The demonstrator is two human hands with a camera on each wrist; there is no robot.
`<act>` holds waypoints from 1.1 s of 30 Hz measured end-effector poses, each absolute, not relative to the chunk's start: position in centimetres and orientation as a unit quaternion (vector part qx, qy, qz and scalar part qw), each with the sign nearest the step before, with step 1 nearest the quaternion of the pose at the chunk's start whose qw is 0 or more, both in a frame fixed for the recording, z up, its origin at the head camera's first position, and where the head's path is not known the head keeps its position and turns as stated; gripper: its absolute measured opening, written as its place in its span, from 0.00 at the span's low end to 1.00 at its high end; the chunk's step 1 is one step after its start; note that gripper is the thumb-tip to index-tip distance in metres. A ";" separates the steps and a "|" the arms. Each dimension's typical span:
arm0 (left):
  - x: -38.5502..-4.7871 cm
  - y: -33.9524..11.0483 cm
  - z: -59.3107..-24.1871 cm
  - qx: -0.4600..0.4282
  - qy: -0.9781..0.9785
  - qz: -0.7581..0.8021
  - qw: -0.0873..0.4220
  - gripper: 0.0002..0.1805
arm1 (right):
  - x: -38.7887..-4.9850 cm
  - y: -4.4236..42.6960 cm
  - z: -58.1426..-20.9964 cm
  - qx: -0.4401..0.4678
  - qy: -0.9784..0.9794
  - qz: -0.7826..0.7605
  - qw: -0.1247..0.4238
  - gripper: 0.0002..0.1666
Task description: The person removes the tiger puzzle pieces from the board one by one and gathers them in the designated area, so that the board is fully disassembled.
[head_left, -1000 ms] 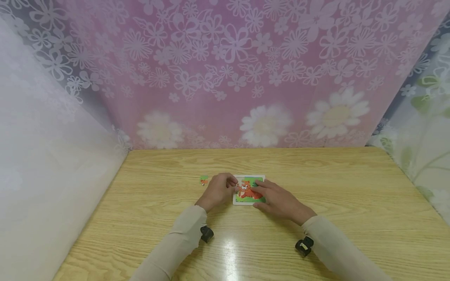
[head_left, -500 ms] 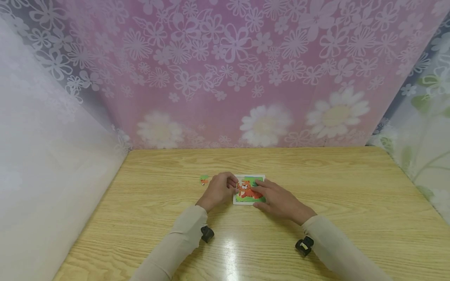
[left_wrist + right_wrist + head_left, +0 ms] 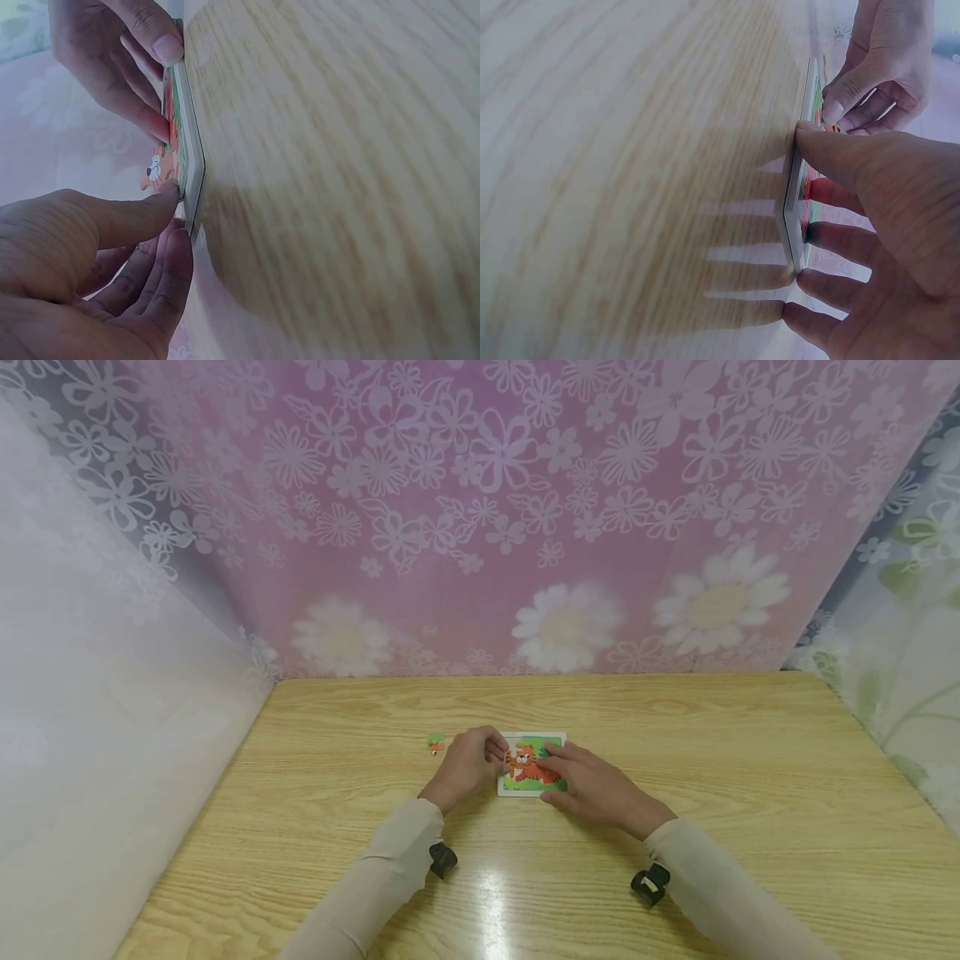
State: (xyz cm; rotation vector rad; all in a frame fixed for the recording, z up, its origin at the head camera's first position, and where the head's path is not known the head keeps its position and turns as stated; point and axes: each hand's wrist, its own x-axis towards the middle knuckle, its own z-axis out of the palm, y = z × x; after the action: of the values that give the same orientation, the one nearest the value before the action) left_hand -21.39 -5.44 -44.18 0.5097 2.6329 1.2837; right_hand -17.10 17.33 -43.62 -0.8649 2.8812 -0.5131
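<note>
The tiger jigsaw puzzle lies in its white frame between both hands. Right hand: fingers spread, touching puzzle and frame. Left hand: at left edge; whether it pinches a piece cannot be determined. A loose puzzle piece lies nearby.

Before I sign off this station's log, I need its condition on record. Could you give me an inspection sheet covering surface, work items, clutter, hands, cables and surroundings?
Surface: wood-grain table; glare at the near side.
Job's things: white-rimmed puzzle board showing an orange striped cartoon animal; loose piece on the table to its left.
Clutter: nothing seen.
Left hand: thumb and fingertips at the board's left edge; grip unclear.
Right hand: thumb at the near rim, fingers spread over the board's right part.
Cables: nothing seen.
Surroundings: pink floral cloth behind, pale cloth on the left and right.
</note>
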 end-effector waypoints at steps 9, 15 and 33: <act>-21.4 -5.3 -44.2 0.167 0.888 0.420 0.081 0.10 | -17.2 17.4 -43.6 -0.288 0.942 -0.168 0.046 0.33; -21.4 -5.3 -44.2 0.170 0.890 0.414 0.084 0.11 | -17.3 17.5 -43.7 -0.290 0.940 -0.171 0.049 0.33; -21.2 -5.6 -44.4 0.190 0.886 0.413 0.087 0.06 | -17.3 17.4 -44.0 -0.285 0.943 -0.164 0.047 0.33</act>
State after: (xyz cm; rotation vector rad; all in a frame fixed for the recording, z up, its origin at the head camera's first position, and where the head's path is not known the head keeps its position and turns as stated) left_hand -21.21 -5.64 -44.39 0.5670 2.6399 1.2288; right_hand -17.29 17.43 -43.97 -0.8691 2.8777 -0.4988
